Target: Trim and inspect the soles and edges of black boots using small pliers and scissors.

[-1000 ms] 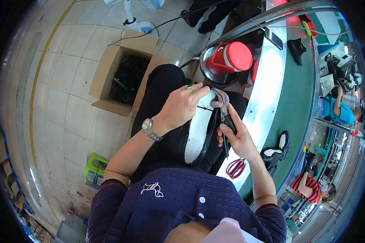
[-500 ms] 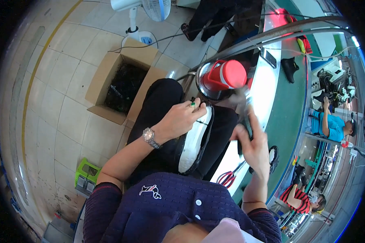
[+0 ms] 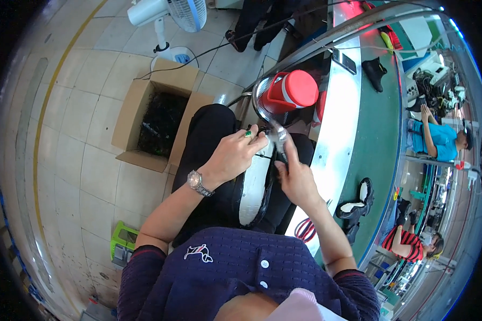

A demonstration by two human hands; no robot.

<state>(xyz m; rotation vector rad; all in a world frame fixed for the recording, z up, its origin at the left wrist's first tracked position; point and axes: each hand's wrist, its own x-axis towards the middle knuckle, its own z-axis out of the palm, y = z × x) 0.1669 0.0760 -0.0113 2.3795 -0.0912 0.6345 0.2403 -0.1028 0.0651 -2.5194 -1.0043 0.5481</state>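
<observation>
A black shoe upper with a whitish underside lies bottom up across my lap. My left hand, with a green-stoned ring and a wristwatch, is closed on the far end of the shoe, its fingertips pinching the edge. My right hand is wrapped around a hammer with a dark handle. The blurred metal hammer head is at the shoe's far end, close beside my left fingertips; whether it touches cannot be told.
On the right, the bench bears red-handled scissors, dark shoes with white undersides, a black boot and a phone. A red jug stands ahead. An open carton and fan are left.
My right hand has swung the hammer left and down to the shoe's far end. My left hand keeps its hold on the shoe. The view has shifted slightly.
</observation>
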